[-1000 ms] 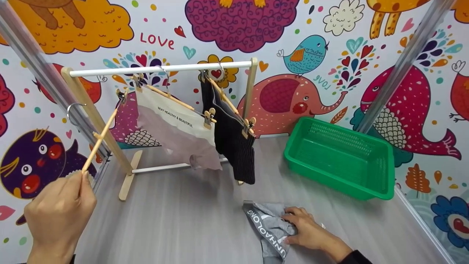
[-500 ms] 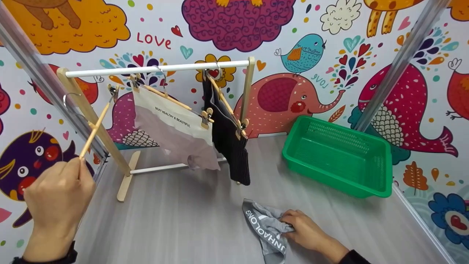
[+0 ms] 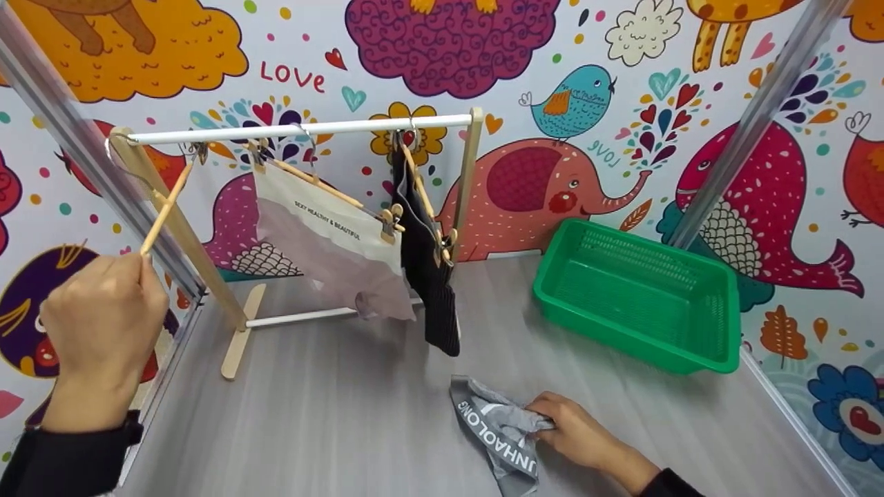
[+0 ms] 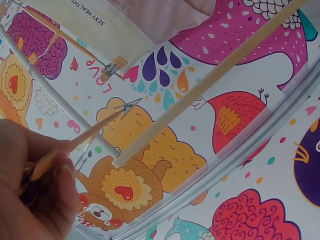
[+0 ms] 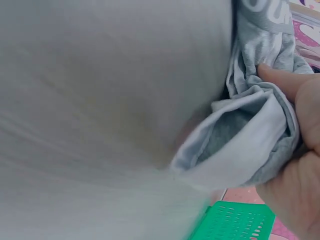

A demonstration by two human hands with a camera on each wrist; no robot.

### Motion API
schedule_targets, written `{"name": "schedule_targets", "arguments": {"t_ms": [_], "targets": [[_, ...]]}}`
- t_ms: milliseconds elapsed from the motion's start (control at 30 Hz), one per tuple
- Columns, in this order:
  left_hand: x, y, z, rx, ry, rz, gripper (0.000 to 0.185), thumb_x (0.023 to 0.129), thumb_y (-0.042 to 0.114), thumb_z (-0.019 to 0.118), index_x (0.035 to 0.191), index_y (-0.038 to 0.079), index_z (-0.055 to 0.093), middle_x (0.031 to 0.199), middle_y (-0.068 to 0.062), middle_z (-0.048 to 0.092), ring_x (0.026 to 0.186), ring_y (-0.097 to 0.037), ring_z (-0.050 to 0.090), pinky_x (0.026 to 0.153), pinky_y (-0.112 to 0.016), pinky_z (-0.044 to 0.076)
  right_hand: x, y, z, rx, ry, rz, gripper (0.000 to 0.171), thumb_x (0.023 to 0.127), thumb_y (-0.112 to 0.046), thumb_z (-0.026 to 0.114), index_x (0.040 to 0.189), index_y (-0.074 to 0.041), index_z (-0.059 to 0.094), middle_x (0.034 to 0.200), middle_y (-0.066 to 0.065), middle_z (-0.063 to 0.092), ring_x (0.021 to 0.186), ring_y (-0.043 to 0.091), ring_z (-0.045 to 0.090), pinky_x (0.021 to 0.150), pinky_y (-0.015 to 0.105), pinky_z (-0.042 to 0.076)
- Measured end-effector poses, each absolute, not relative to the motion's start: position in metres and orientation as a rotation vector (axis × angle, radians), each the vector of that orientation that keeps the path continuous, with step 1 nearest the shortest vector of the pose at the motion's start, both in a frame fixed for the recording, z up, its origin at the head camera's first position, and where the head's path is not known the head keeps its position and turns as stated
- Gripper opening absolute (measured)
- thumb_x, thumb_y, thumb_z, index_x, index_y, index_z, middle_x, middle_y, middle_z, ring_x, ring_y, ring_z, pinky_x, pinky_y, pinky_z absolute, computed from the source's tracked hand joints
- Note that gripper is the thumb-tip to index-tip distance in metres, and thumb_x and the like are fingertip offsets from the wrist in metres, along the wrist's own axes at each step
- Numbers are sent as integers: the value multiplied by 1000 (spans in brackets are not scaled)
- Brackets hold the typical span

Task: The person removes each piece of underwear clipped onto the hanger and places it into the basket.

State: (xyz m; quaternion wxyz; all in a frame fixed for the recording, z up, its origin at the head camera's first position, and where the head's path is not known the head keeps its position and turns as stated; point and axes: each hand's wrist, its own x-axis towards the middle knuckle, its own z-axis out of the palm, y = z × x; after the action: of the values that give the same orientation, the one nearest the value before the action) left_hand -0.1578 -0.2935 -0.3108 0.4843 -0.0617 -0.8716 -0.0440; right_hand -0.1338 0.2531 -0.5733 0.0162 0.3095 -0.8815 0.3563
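My left hand (image 3: 103, 317) grips one end of a wooden clip hanger (image 3: 167, 210) and holds it up at the rack's left post. Its metal hook overlaps the post top in the head view. In the left wrist view the fingers curl round a clip at the near end, while the far clip (image 4: 129, 107) carries nothing. Low at the front, my right hand (image 3: 577, 431) grips a bunched pair of grey underpants (image 3: 501, 431) with white lettering on the waistband. The right wrist view shows the thumb pressed into the cloth and a leg opening (image 5: 230, 135) beside the palm.
A white rail (image 3: 228, 134) on wooden posts bears two hangers. A white and pink garment (image 3: 331, 241) and a black garment (image 3: 425, 255) are clipped to them. A green basket (image 3: 635, 297) stands at the right. Printed walls enclose the grey floor (image 3: 311, 414).
My left hand has risen with the hanger, bringing its hook up to the rail's left end. The right hand has gathered the underpants tighter. The black garment has swung slightly.
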Motion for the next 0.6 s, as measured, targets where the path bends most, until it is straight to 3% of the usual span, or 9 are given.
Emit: {"name": "schedule_targets", "arguments": {"t_ms": [133,367,600], "targets": [[-166,-294,-307,-115,-2170,-127,24,99,-4,56,88,-22,66,66,-34,57,51,-52,54,44,-57,44,-133,252,-564,963,-2697,1199,31,85,3,82,107,-19,76,102,-10,67,93,6,62,77,29,56],[-184,-301,-304,-86,-2187,-155,28,100,-2,52,86,-21,66,63,-33,54,54,-54,53,46,-59,43,-132,250,-546,944,-2619,1267,50,78,18,73,110,-21,74,107,-9,66,95,7,61,79,27,54],[-193,-299,-302,-78,-2185,-155,28,100,-2,52,85,-21,66,62,-33,53,55,-56,53,46,-61,43,-131,253,-535,898,-2558,1279,54,76,21,71,109,-22,74,109,-8,67,97,9,62,82,26,54]]}}
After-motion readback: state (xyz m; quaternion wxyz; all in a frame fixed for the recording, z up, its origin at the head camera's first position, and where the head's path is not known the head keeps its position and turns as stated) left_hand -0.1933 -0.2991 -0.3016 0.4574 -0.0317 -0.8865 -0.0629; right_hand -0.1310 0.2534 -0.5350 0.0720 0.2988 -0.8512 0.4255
